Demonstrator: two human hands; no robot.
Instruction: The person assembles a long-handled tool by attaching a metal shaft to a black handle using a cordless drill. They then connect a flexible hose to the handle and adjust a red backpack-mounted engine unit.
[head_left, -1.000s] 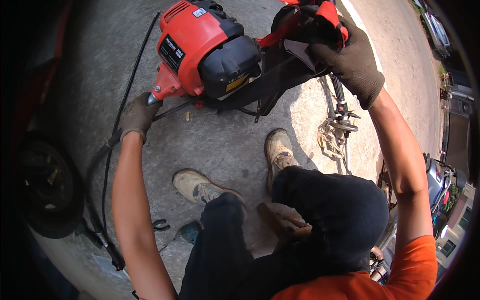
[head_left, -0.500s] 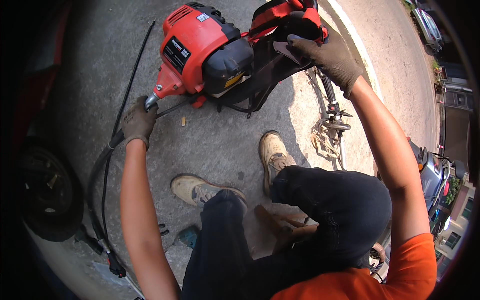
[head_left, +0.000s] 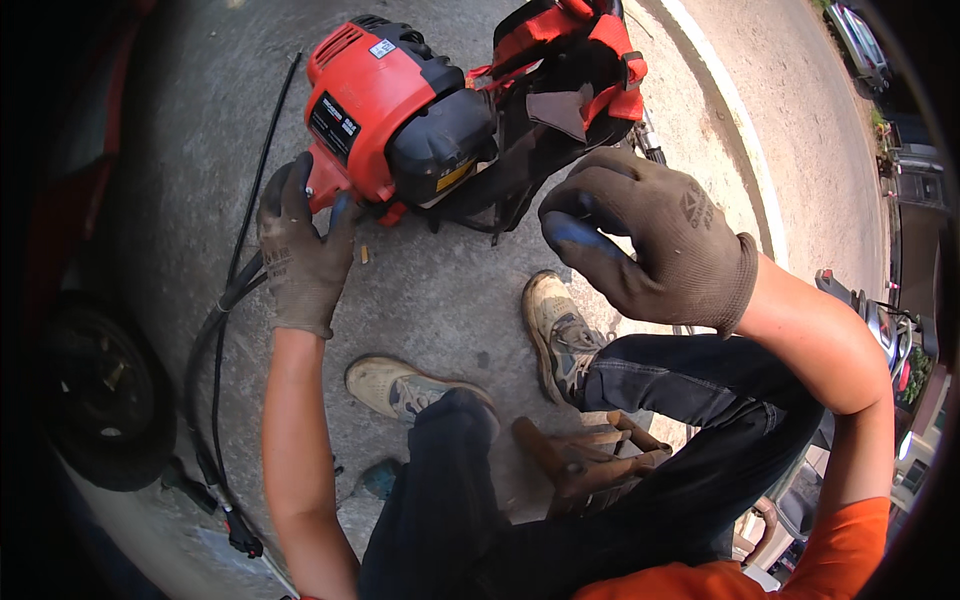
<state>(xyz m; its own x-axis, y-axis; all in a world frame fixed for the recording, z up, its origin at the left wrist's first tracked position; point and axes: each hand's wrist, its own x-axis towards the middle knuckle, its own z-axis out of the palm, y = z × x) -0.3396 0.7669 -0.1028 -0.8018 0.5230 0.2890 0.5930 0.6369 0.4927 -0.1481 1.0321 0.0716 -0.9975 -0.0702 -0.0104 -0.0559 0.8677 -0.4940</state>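
A red and black backpack engine (head_left: 375, 95) lies on the concrete, with its black and red shoulder harness (head_left: 560, 112) spread to the right. At the engine's narrow red neck is my left hand (head_left: 303, 262), gloved in grey-brown, fingers and thumb apart. The fingertips lie close to the neck; whether they touch it I cannot tell. A black flexible shaft (head_left: 234, 292) runs from beside that hand toward the lower left. My right hand (head_left: 670, 235), in a matching glove, hovers below the harness, fingers bent and parted from the thumb, holding nothing.
A wooden stool (head_left: 590, 465) stands between my legs, below my right shoe (head_left: 560, 325). A black wheel (head_left: 100, 390) is at the left edge. A black handle with red parts (head_left: 240, 535) lies at lower left. A pale kerb (head_left: 735, 110) borders the road on the right.
My right hand has let go of the harness and come down toward me. My left hand has loosened from the metal tube at the neck and spread its fingers.
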